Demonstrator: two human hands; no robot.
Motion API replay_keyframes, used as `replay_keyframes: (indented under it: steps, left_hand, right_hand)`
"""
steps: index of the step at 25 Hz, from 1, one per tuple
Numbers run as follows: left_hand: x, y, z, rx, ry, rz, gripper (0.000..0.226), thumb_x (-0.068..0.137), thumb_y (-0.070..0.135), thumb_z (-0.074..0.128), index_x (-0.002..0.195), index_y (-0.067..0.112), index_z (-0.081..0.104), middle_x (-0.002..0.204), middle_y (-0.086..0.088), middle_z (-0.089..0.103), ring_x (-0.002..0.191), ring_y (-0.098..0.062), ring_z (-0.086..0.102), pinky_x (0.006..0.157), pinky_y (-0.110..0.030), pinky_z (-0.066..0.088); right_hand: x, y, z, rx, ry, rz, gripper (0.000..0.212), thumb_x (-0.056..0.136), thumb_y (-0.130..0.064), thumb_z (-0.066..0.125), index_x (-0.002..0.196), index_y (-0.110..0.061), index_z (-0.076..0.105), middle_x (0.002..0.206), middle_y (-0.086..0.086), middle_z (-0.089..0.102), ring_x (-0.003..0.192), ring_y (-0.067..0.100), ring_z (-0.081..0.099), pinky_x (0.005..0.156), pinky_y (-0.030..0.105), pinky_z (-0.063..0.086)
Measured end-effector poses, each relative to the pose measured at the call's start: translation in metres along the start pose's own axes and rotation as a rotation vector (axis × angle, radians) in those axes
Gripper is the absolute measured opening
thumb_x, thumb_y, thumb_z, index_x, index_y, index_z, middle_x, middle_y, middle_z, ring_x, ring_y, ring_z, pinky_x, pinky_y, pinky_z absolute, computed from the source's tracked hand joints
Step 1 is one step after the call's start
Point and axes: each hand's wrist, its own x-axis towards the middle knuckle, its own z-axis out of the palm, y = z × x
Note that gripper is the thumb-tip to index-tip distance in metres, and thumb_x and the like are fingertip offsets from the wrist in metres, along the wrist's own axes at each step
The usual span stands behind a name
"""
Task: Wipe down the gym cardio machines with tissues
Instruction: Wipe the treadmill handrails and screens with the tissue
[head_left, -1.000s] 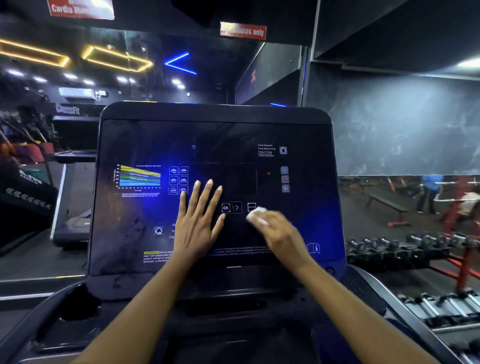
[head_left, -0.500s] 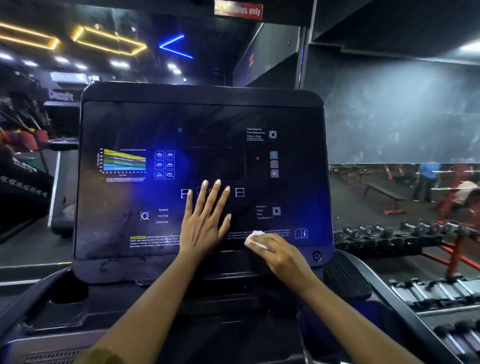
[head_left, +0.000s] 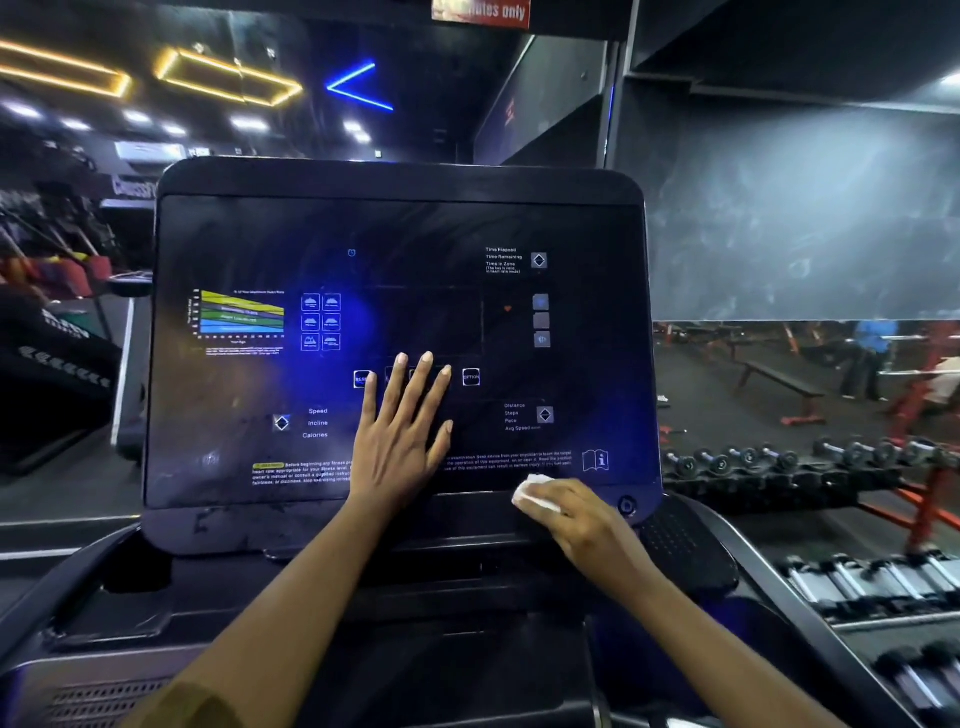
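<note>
A treadmill's dark console panel (head_left: 249, 249) fills the middle of the view, lit with blue labels and a coloured chart. My left hand (head_left: 402, 431) lies flat on the panel's lower middle, fingers straight and spread over the button row. My right hand (head_left: 582, 519) grips a crumpled white tissue (head_left: 532, 493) and presses it against the panel's lower right edge, just left of a round button (head_left: 627, 505). Most of the tissue is hidden under my fingers.
The treadmill's black tray and side rails (head_left: 130, 582) sit below the panel. A rack of dumbbells (head_left: 769, 462) runs along the right. A second treadmill (head_left: 124, 332) stands at the left. People and red benches (head_left: 872, 358) are far off on the right.
My right hand has slid the tissue down and to the right, from the panel's middle button row to its lower right edge. My left hand has stayed flat on the panel.
</note>
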Motion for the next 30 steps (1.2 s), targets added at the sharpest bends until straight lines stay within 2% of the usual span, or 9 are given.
replay_keyframes:
  steps: [2,5,8,13,16,21,24,27,30]
  left_hand:
    - [-0.002,0.003,0.000,-0.020,0.008,-0.014,0.059,0.093,0.038,0.038,0.148,0.017,0.029,0.155,-0.006,0.029,0.144,-0.028,0.019,0.117,-0.048,0.009]
    - [-0.010,0.024,0.000,-0.072,-0.006,-0.006,0.060,0.093,0.039,0.037,0.148,0.018,0.027,0.155,-0.005,0.027,0.145,-0.027,0.018,0.117,-0.048,0.010]
    - [-0.013,0.047,0.004,-0.106,-0.028,-0.027,0.061,0.093,0.041,0.037,0.149,0.020,0.024,0.156,-0.003,0.025,0.147,-0.024,0.012,0.117,-0.048,0.009]
    - [-0.009,0.064,0.009,-0.107,-0.046,-0.031,0.061,0.093,0.041,0.037,0.149,0.020,0.026,0.157,-0.003,0.024,0.147,-0.024,0.012,0.117,-0.048,0.009]
    - [-0.010,0.065,0.010,-0.064,-0.050,-0.008,0.061,0.094,0.042,0.035,0.150,0.019,0.023,0.157,-0.004,0.024,0.146,-0.026,0.015,0.117,-0.049,0.009]
    - [-0.011,0.065,0.012,-0.035,-0.064,-0.009,0.062,0.094,0.043,0.034,0.150,0.020,0.022,0.158,-0.004,0.021,0.147,-0.026,0.013,0.117,-0.050,0.011]
    - [-0.012,0.066,0.011,-0.031,-0.080,-0.017,0.063,0.094,0.043,0.034,0.151,0.021,0.020,0.158,-0.003,0.020,0.147,-0.025,0.012,0.117,-0.050,0.011]
    - [-0.012,0.065,0.011,-0.016,-0.085,-0.014,0.063,0.093,0.043,0.034,0.150,0.020,0.022,0.158,-0.003,0.020,0.147,-0.025,0.013,0.117,-0.049,0.011]
    - [-0.012,0.066,0.010,-0.007,-0.081,-0.014,0.062,0.094,0.043,0.034,0.151,0.020,0.023,0.158,-0.004,0.020,0.147,-0.025,0.012,0.117,-0.049,0.010]
  right_hand:
    - [-0.014,0.008,-0.002,0.013,-0.036,0.015,0.042,0.076,0.006,0.065,0.115,-0.009,0.066,0.116,0.003,0.064,0.108,0.017,0.058,0.088,0.027,0.050]
    - [-0.010,0.039,-0.024,-0.043,0.061,0.130,0.032,0.082,0.001,0.059,0.111,-0.007,0.068,0.110,0.005,0.066,0.106,0.016,0.056,0.099,0.018,0.040]
    - [0.001,0.060,-0.043,-0.105,0.126,0.254,0.034,0.076,0.008,0.068,0.108,-0.004,0.069,0.107,0.007,0.067,0.102,0.018,0.059,0.102,0.014,0.034]
    - [-0.029,0.011,-0.012,0.001,0.027,0.061,0.028,0.088,-0.008,0.054,0.112,-0.009,0.067,0.114,0.003,0.064,0.110,0.013,0.056,0.096,0.021,0.045]
    - [-0.051,0.021,-0.019,-0.007,0.001,0.104,0.032,0.083,-0.003,0.059,0.113,-0.010,0.067,0.113,0.001,0.065,0.108,0.015,0.059,0.091,0.024,0.048]
    - [-0.026,0.076,-0.054,-0.111,0.120,0.295,0.039,0.074,0.012,0.069,0.109,-0.005,0.069,0.109,0.005,0.067,0.101,0.020,0.062,0.099,0.020,0.041]
    - [-0.010,0.059,-0.038,-0.093,0.072,0.163,0.031,0.082,0.006,0.060,0.110,-0.004,0.068,0.109,0.008,0.066,0.104,0.017,0.057,0.102,0.017,0.035]
    - [-0.027,0.039,-0.021,-0.085,0.005,-0.050,0.033,0.090,-0.006,0.046,0.117,-0.004,0.064,0.118,0.008,0.062,0.113,0.017,0.053,0.098,0.025,0.044]
    - [-0.002,0.076,-0.036,-0.113,0.060,0.004,0.033,0.089,-0.002,0.051,0.119,-0.005,0.063,0.119,0.010,0.062,0.113,0.022,0.056,0.095,0.030,0.047]
